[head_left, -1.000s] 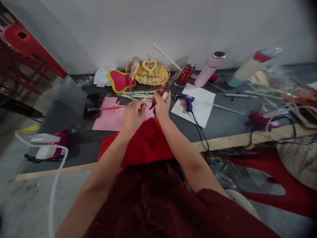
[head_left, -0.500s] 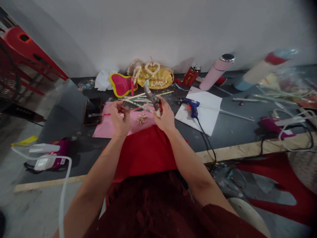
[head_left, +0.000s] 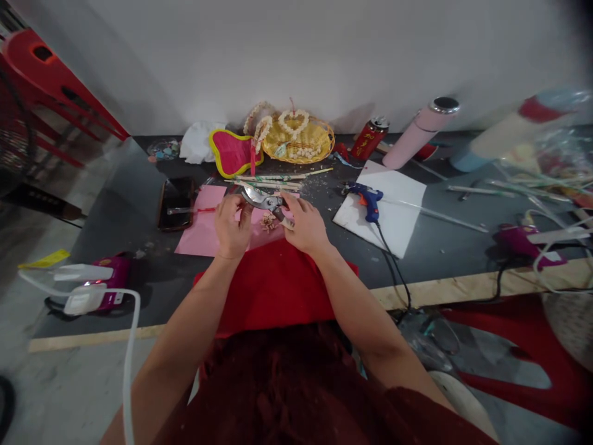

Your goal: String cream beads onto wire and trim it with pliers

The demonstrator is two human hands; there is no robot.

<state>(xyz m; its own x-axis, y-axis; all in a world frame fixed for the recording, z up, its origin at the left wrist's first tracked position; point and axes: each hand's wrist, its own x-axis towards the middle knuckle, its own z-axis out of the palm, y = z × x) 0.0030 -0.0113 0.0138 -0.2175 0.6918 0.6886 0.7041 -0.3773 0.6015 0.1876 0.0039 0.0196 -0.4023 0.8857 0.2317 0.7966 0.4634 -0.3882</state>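
Note:
My right hand (head_left: 306, 224) is wrapped around the handles of a pair of pruning shears (head_left: 265, 200), whose metal blades point left. Close to the blade tips, my left hand (head_left: 233, 227) has its fingers pinched together; whatever is between them is too small or hidden to make out. Below the shears, a small heap of short cut pieces (head_left: 269, 221) lies on a pink sheet (head_left: 197, 238). Just beyond the hands lie several thin sticks with green-printed wrapping (head_left: 278, 183).
A yellow wicker basket (head_left: 296, 150) with beaded hearts stands at the back beside a red-and-yellow pouch (head_left: 230, 152). A blue glue gun (head_left: 369, 199) rests on a white board (head_left: 398, 232). Also here are a phone (head_left: 176, 204), red can (head_left: 369, 138) and pink flask (head_left: 419, 133).
The shears have swung from pointing away to pointing left, with their blades now at my left fingertips. The pale stick seen extending from my left hand no longer shows there.

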